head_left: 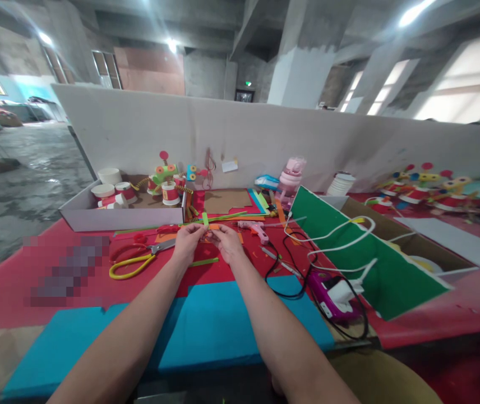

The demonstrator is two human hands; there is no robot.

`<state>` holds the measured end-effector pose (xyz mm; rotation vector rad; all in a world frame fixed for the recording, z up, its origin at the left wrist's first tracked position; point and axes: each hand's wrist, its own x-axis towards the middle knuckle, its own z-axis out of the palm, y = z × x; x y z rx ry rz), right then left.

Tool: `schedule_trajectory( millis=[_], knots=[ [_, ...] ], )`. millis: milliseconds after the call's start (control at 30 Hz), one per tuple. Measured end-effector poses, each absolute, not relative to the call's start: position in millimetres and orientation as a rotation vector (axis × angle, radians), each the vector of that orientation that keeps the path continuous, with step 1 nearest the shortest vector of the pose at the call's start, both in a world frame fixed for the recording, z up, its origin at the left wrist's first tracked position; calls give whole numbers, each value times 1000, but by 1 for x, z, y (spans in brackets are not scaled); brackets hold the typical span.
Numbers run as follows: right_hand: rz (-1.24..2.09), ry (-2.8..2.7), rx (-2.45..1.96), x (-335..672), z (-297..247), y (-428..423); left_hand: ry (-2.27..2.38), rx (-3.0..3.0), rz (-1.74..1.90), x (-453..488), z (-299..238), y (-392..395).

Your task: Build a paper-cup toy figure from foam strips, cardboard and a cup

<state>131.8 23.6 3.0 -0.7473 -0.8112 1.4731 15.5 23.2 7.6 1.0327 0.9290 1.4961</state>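
Here the left hand [189,241] pinches a green strip [205,218], cup label [166,196] unreadable

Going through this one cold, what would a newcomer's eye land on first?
Probably the large green panel slanting across the right of the table, and the bright blue sheet along its near edge. Next, the scissors with one red and one yellow handle, lying left of centre. In the middle, left grip and right grip meet, a small green strip standing up between them.
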Motion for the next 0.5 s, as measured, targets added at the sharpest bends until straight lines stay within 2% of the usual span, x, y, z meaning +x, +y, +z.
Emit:
schedule_trajectory(
  millis=[500],
  knots=[
    [1484, -795, -730, 130, 4, 22, 990, 1056, 1535, 15, 10, 22]
  ],
)
